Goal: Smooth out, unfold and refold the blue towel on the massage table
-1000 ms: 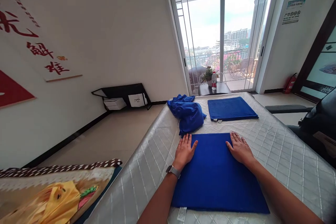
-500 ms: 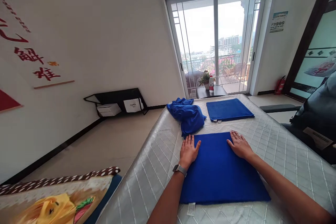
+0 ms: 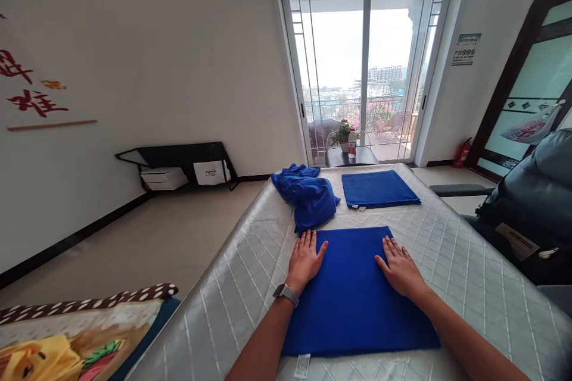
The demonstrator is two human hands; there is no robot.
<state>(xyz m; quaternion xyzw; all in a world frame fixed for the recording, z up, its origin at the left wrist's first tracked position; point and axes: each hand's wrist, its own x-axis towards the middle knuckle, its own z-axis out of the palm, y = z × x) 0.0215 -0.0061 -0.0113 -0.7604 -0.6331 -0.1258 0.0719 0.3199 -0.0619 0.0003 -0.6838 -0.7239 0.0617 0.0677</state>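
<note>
On the quilted mattress (image 3: 248,274), a crumpled blue cloth (image 3: 308,195) is heaped just beyond the left hand (image 3: 305,263), whose released grip is laid flat on the left edge of a smooth blue cloth (image 3: 353,300). That cloth is spread flat, its white label (image 3: 302,365) exposed at the near edge. Farther back, a folded blue cloth (image 3: 379,189) is set. The right hand (image 3: 401,269), grip released, is rested on the smooth cloth's right edge.

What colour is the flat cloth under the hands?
The flat, four-sided cloth is deep blue, best seen in the head view.
</note>
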